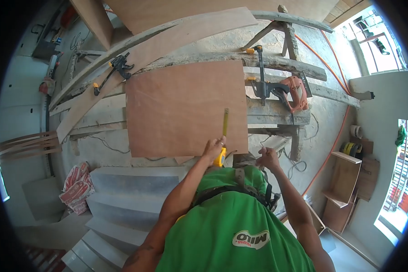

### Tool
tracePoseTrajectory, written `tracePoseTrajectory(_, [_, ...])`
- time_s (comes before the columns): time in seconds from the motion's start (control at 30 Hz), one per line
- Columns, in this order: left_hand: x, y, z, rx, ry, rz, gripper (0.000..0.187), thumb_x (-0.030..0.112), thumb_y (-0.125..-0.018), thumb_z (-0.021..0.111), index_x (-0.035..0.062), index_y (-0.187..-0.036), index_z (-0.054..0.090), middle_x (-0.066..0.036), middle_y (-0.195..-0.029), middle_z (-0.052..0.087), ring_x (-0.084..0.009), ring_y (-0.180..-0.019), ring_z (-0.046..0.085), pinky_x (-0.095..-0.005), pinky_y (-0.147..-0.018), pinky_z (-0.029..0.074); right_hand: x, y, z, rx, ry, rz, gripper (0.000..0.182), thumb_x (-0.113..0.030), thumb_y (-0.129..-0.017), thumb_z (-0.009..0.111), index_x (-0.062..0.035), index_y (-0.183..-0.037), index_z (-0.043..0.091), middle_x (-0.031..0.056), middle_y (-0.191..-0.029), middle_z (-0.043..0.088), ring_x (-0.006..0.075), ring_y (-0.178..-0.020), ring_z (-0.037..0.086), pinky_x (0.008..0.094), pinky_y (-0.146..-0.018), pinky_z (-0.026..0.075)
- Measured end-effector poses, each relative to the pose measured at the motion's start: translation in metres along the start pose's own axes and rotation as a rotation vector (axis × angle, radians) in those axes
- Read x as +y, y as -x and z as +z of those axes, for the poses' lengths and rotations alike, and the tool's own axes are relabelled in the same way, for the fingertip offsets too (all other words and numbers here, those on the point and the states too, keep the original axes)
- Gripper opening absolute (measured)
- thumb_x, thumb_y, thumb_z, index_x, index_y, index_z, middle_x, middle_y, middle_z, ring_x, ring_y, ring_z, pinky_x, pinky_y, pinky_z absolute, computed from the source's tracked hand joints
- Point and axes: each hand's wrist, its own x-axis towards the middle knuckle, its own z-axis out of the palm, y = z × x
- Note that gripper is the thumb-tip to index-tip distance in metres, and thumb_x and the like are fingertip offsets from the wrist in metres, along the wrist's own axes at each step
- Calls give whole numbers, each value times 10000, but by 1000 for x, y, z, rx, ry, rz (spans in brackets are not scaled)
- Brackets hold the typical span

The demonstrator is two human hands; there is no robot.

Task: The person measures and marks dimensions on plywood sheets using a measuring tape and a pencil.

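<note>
My left hand [213, 148] is closed around a yellow tape measure [220, 157] at the near edge of a reddish-brown plywood sheet [186, 109]. The tape's blade [225, 121] is drawn out and runs forward over the sheet. Off the sheet's near right corner, close to my waist, is my right hand [268, 158], its fingers curled together. What it holds, if anything, is too small to make out.
Rough timber beams [299, 65] support the plywood. To its right are a bar clamp [261, 75] and a red power tool [297, 94]; another clamp [118, 68] grips a long board [186, 38] at left. An orange hose [333, 145] crosses the floor. Grey panels [131, 190] lie near left.
</note>
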Motion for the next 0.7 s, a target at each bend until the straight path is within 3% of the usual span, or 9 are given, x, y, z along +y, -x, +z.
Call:
tracePoseTrajectory(0.07, [16,5,-24,8,49,-8,420,454,-919,548,50,-807,547,-50,-668,562,-163,-559,602,-300,-502,494,3,-3,15,58,-149,167,428,-359,-977,426,41,-939,572,148,-659,630,233,-515,644,317,-432,518])
tracePoseTrajectory(0.2, [34,21,-110,135,125,75,394,449,-935,504,68,-837,502,-42,-674,516,-178,-522,607,-309,-453,515,-4,-10,48,70,-173,328,425,-359,-973,445,47,-918,562,163,-693,618,262,-560,654,357,-444,540])
tracePoseTrajectory(0.27, [40,27,-157,279,61,110,371,429,-938,507,74,-831,504,-38,-677,510,-167,-495,587,-304,-432,503,-2,-20,66,103,-354,414,427,-365,-968,460,54,-1014,530,205,-849,604,288,-668,668,385,-473,556])
tracePoseTrajectory(0.3, [47,37,-175,363,35,111,361,418,-939,510,76,-825,505,-35,-676,506,-162,-484,577,-298,-424,495,16,-31,75,61,-474,378,485,-410,-943,499,38,-1128,475,218,-1005,574,307,-821,660,436,-584,576])
tracePoseTrajectory(0.33, [43,38,-201,406,13,148,353,406,-942,510,74,-822,507,-32,-676,502,-157,-475,566,-292,-419,486,14,-31,78,61,-474,371,485,-410,-943,499,38,-1128,475,218,-1005,574,307,-821,660,436,-584,576])
tracePoseTrajectory(0.4, [39,47,-238,451,-13,184,345,394,-946,510,73,-818,509,-29,-676,497,-152,-467,555,-287,-414,478,10,-30,91,54,-711,415,507,-400,-933,523,16,-1207,423,200,-1116,538,305,-922,638,488,-702,562])
tracePoseTrajectory(0.53, [30,66,-293,578,-116,163,346,364,-962,486,67,-788,509,-25,-651,486,-148,-486,542,-290,-440,456,31,-42,113,72,-910,287,541,-449,-921,540,36,-1146,461,191,-1063,559,330,-948,615,488,-730,535])
tracePoseTrajectory(0.6, [21,56,-330,645,-105,181,356,358,-969,474,63,-771,510,-25,-645,486,-144,-512,539,-293,-466,451,53,-48,126,149,-646,-87,541,-439,-934,528,51,-1151,457,199,-1085,561,328,-950,610,460,-725,537])
tracePoseTrajectory(0.7, [13,53,-376,733,-197,172,387,362,-968,467,56,-734,506,-27,-640,497,-134,-586,531,-299,-541,442,52,-55,129,125,-853,95,476,-352,-973,451,48,-1229,406,197,-1076,579,352,-958,616,450,-804,549])
